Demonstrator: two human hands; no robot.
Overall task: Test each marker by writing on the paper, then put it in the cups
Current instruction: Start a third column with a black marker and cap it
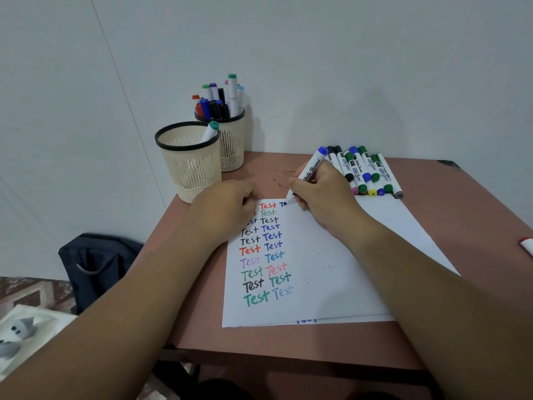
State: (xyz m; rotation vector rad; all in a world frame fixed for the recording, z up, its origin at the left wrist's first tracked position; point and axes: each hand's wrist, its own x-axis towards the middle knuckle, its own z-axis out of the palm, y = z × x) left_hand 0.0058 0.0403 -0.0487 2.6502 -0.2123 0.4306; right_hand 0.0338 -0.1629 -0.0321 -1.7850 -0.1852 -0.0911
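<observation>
My right hand (323, 197) grips a blue whiteboard marker (313, 168), its tip touching the top of the white paper (331, 272) beside a fresh blue letter. The sheet carries two columns of the word "Test" in several colours. My left hand (227, 206) rests with curled fingers on the paper's top left corner; whether it holds anything is hidden. A row of several markers (364, 171) lies at the table's back right. The near cream mesh cup (189, 160) holds one teal-capped marker. The far cup (232, 140) is packed with several markers.
The brown table (259, 342) stands against a white wall. A red-and-white marker end (527, 245) pokes in at the right edge. A dark bag (95, 267) sits on the floor at left. More paper lies under the top sheet.
</observation>
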